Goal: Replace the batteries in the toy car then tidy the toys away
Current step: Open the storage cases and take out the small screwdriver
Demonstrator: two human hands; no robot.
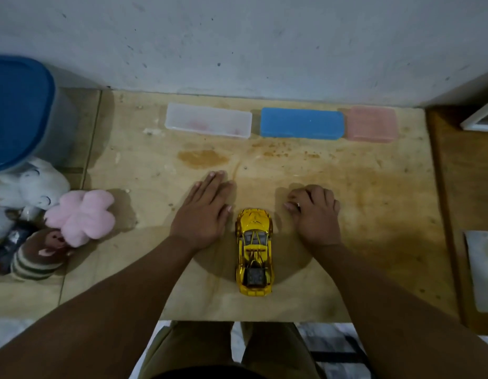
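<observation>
Grip, L: left hand (203, 212) flat on table (374, 192), palm down, fingers spread fwd; grasps nothing.
Grip, R: right hand (315, 214) knuckles up, fingers curled under, resting on table; whether anything sits inside the curl cannot be told. Ring on one finger.
Task item: toy car (254, 251), shiny yellow, upright on wheels betw. both hands, nose toward wall; just beside each hand, touching neither.
Rear row: clear box (208, 120), blue box (301, 123), pink box (371, 127) side by side along wall (251, 42), well apart from car.
Left side: blue-lidded tub (19, 110); below it soft toys – white plush (36, 184), pink plush (81, 214), striped brown plush (39, 258).
Obstructions: nothing lies betw. hands and car; table surface stained in front of hands.
Hidden/cut off: car underside not visible, battery hatch cannot be seen. Tub and soft toys clipped by left frame edge. Box contents unclear; faint pink shows thru clear box. Dark item among soft toys not identifiable. White objects at right edge (480, 269) clipped, type unclear.
</observation>
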